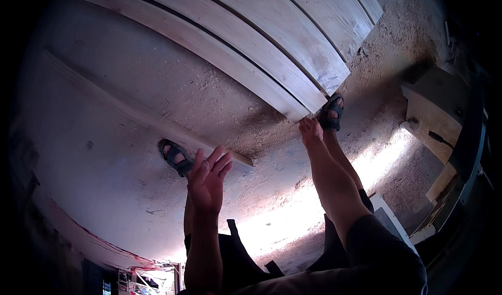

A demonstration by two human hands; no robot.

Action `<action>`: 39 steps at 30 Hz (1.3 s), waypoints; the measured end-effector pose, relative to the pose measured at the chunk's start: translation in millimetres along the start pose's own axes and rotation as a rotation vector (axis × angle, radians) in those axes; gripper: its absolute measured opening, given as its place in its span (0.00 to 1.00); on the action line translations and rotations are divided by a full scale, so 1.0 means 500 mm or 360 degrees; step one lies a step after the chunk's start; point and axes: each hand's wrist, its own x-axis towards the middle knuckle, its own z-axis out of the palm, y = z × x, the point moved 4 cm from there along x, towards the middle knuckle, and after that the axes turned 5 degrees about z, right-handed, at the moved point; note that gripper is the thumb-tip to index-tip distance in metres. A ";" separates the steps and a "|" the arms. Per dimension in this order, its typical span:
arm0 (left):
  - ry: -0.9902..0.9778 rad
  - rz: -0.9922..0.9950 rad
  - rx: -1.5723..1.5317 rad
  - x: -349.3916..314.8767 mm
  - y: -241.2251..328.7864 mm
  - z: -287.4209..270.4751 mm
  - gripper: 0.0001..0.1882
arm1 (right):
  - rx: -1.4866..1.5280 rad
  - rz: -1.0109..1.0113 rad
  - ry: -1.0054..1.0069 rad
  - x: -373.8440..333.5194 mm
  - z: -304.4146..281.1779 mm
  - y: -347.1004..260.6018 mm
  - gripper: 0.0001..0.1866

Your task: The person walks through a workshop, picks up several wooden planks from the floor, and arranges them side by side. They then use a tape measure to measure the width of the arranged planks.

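Note:
Several long pale wooden planks [272, 39] lie side by side with dark gaps between them, running from the upper left toward the right of the middle. My right hand [312, 132] is at the near end of the closest wooden plank [293, 108], its fingers bent against that end; their tips are partly hidden. My left hand [208, 184] is raised in the air with its fingers apart and nothing in it. Beyond it, a single board [157, 118] lies on the floor, separate from the row.
My sandalled feet stand on the dusty floor [225, 101], the left sandal [177, 156] by the single board, the right sandal [333, 112] by the plank ends. A box-like wooden piece [434, 104] stands at right. Cluttered items [151, 279] show at lower left.

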 end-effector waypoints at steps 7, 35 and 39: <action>0.0078 -0.0014 -0.0006 -0.007 -0.002 -0.029 0.28 | -0.0525 0.1023 0.0250 -0.147 -0.070 0.291 0.40; 0.0255 0.0237 -0.0197 0.092 0.112 -0.160 0.16 | -0.0252 0.0221 -0.0214 -0.656 0.009 0.222 0.16; 0.0421 0.0403 -0.0002 0.081 0.106 -0.135 0.13 | -0.0287 0.0213 -0.0323 -0.637 0.025 0.209 0.14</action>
